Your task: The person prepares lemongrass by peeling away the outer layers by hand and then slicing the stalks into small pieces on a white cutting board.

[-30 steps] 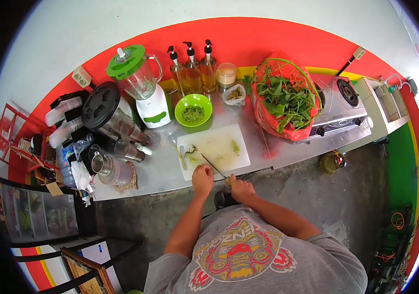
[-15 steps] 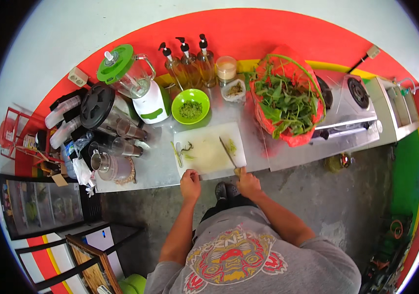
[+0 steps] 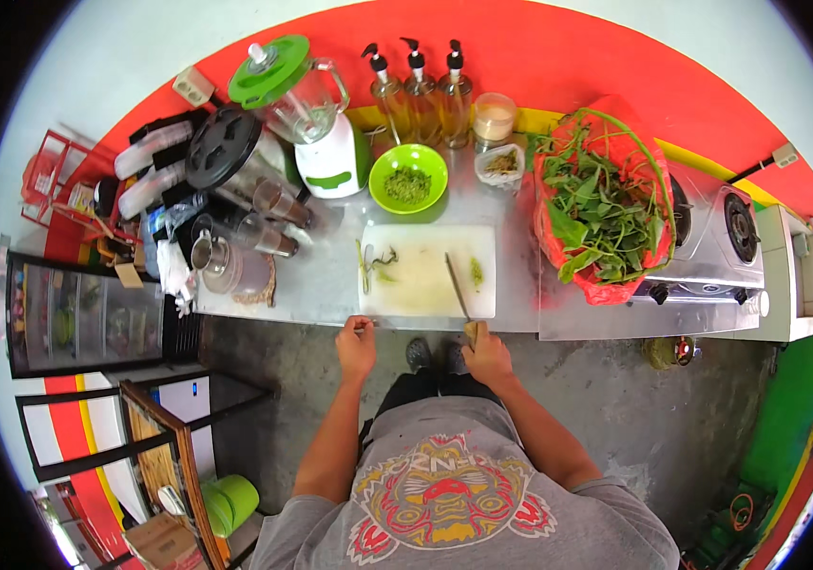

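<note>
My right hand point(image 3: 488, 357) grips a knife point(image 3: 457, 285) by its handle at the counter's front edge. The blade points away from me over the right part of a white cutting board point(image 3: 425, 300). A small heap of chopped greens point(image 3: 476, 274) lies right of the blade. Thin green stems point(image 3: 364, 267) and a dark curled sprig point(image 3: 385, 257) rest on the board's left side. Closed, my left hand point(image 3: 356, 348) is at the board's near left corner; whatever its fingertips hold, if anything, is too small to tell. Beyond the board, a green bowl point(image 3: 433, 198) contains chopped greens.
A red plastic bag point(image 3: 606, 290) of leafy stems sits right of the board, beside a gas stove point(image 3: 710, 256). Behind are a blender point(image 3: 325, 157), pump bottles point(image 3: 422, 104), a jar point(image 3: 494, 119) and a small tub point(image 3: 501, 166). Cups and a metal pitcher point(image 3: 211, 258) crowd the left.
The view has shifted, so the counter's things appear farther right. My left hand has drawn slightly left, off the board's near edge. My right hand still holds the knife over the board.
</note>
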### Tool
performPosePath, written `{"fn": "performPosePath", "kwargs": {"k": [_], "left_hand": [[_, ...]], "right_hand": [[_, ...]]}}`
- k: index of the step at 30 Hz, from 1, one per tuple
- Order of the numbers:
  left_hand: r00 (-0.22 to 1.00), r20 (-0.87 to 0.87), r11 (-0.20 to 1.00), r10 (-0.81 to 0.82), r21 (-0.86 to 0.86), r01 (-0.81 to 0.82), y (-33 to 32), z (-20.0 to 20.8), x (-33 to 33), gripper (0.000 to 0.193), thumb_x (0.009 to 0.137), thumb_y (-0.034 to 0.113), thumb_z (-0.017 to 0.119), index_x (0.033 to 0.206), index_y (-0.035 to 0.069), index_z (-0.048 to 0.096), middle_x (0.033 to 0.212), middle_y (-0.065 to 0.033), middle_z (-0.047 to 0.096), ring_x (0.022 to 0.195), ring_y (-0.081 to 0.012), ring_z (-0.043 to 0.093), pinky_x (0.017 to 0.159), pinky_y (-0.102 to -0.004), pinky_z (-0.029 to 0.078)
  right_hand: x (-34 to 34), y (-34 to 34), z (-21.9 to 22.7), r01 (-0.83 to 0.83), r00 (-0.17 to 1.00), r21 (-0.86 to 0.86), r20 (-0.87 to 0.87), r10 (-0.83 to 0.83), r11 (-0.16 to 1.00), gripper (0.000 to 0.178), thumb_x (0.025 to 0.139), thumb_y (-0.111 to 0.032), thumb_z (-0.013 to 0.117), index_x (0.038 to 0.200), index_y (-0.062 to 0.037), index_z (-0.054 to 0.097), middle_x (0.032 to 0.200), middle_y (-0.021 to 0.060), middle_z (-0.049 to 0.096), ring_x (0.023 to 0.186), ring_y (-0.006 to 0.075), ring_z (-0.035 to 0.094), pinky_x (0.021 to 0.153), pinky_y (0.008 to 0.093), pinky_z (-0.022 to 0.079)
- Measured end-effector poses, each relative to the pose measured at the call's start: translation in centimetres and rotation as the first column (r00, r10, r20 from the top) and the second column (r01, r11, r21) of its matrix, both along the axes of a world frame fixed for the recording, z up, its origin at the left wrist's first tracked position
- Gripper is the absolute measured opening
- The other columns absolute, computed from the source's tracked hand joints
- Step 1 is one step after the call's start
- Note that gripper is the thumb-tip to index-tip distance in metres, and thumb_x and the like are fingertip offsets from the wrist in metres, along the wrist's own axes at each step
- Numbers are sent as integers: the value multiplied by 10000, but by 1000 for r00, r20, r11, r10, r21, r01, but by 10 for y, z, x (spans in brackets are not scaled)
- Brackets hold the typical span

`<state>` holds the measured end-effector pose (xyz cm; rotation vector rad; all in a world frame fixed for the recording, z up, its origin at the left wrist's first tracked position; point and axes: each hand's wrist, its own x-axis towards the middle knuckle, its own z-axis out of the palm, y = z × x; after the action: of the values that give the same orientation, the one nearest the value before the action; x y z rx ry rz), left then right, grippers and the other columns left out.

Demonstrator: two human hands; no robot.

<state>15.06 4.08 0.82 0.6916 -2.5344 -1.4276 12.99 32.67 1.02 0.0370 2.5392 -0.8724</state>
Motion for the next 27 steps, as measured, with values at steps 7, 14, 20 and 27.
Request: {"fn": "performPosePath", "kwargs": {"k": [7, 14, 20, 27], "left_hand": [[994, -62, 996, 85, -24, -86, -23, -1, 17, 110, 941, -21, 624, 1044, 1, 655, 917, -121, 712, 791, -221, 678, 705, -350, 535], [991, -120, 998, 55, 33, -52, -22, -39, 7, 195, 968, -46, 494, 1116, 2, 611, 1043, -166, 691, 955, -280, 672, 862, -374, 512], [983, -61, 978, -172, -134, 163, -24, -14, -12, 212, 843, 32, 709, 1027, 38, 604, 934, -130, 520, 842, -315, 584, 773, -436, 492], [950, 131, 953, -285, -63, 295, -35, 1, -29, 152, 829, 64, 772, 938, 60, 667, 974, -82, 581, 896, -291, 650, 771, -436, 523]], "right_hand": [[1, -13, 7, -266, 964, -15, -19, 266, 964, 461, 966, -391, 621, 1268, -73, 480, 947, 309, 686, 935, 519, 653, 830, 609, 512], [-19, 9, 23, -109, 993, 84, -34, 112, 991, 441, 949, -363, 628, 1261, -79, 499, 973, 298, 698, 932, 504, 672, 834, 596, 524], [-22, 19, 41, 109, 990, 6, -91, -108, 994, 415, 931, -314, 661, 1225, -45, 545, 978, 317, 688, 946, 521, 653, 831, 599, 508], [0, 7, 39, 111, 965, -6, -239, -110, 994, 401, 914, -288, 695, 1185, -22, 568, 949, 301, 691, 923, 521, 650, 810, 562, 514]]}}
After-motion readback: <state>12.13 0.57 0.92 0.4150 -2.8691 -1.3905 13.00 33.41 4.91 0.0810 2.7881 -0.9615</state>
